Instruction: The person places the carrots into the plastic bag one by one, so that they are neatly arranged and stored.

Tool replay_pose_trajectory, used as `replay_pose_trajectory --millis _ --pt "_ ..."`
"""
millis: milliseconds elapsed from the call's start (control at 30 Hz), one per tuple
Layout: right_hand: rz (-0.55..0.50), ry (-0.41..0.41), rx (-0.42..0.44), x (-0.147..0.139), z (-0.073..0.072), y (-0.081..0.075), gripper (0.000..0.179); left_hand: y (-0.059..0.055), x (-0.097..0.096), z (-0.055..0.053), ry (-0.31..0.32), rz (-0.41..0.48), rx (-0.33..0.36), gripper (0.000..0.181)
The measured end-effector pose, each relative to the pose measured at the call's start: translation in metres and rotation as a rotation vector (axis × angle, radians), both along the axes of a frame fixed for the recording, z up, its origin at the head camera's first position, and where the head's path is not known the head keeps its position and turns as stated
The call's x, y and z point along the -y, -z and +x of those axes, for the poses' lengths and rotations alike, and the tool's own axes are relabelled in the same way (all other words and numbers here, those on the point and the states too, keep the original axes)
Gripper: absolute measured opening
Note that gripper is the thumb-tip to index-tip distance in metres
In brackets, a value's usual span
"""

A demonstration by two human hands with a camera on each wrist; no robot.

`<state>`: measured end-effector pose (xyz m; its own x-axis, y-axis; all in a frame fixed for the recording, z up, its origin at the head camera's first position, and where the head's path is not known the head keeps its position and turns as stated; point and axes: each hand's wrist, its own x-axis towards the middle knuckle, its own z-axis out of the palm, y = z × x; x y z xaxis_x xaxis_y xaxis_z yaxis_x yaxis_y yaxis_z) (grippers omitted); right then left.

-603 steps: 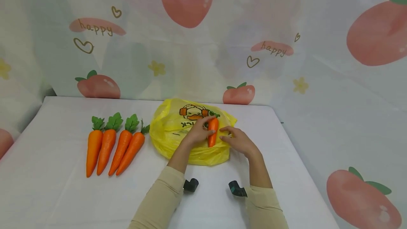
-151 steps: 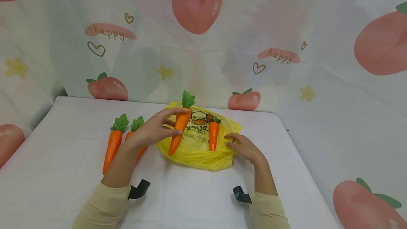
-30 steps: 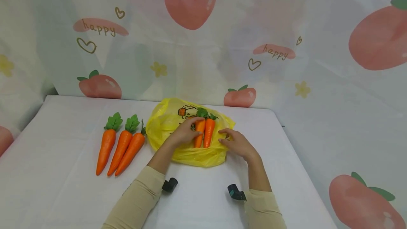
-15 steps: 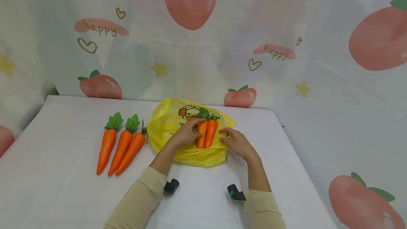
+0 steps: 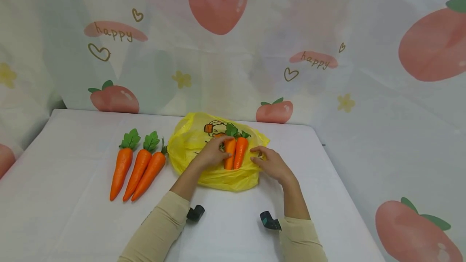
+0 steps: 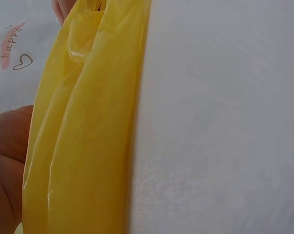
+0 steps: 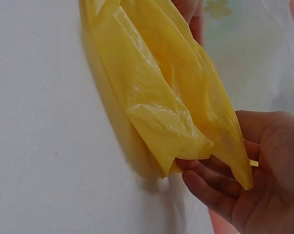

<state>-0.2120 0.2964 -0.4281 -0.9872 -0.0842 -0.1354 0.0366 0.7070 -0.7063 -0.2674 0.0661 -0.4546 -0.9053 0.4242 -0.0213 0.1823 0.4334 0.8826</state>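
Observation:
A yellow plastic bag [image 5: 182,144] with a printed duck lies mid-table, its mouth toward the person. Two orange toy carrots with green leaves lie side by side at it, their lower tips hidden behind the bag's front edge. My left hand [image 5: 212,153] grips the left carrot [image 5: 229,155] between thumb and fingers. Beside it, the right carrot [image 5: 240,153] is untouched by a hand. At the bag's right side my right hand [image 5: 273,164] holds the edge; in the right wrist view its fingers [image 7: 212,190] curl around the bag's corner.
Three more toy carrots [image 5: 121,173] lie in a row on the white table [image 5: 73,213], left of the bag. Black wrist cameras stick out from both sleeves, the left camera [image 5: 196,212] and the right camera [image 5: 269,220]. A fruit-printed cloth [image 5: 233,72] hangs behind the table.
Twenty seconds ago the left hand held the first carrot at the bag and several lay at left. Since then a second carrot was carried over beside it. The last second shows only slight shifts.

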Motion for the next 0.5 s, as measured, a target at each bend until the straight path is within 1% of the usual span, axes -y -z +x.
replay_pose_trajectory --millis 167,500 --pt "0.023 0.008 -0.03 -0.0001 -0.0013 0.0016 0.033 -0.0005 0.0013 0.0009 -0.013 -0.007 -0.006 0.054" --pt "0.042 0.017 -0.042 -0.0007 -0.0025 0.002 0.031 -0.002 0.0028 0.0017 -0.02 0.0 -0.014 0.055"
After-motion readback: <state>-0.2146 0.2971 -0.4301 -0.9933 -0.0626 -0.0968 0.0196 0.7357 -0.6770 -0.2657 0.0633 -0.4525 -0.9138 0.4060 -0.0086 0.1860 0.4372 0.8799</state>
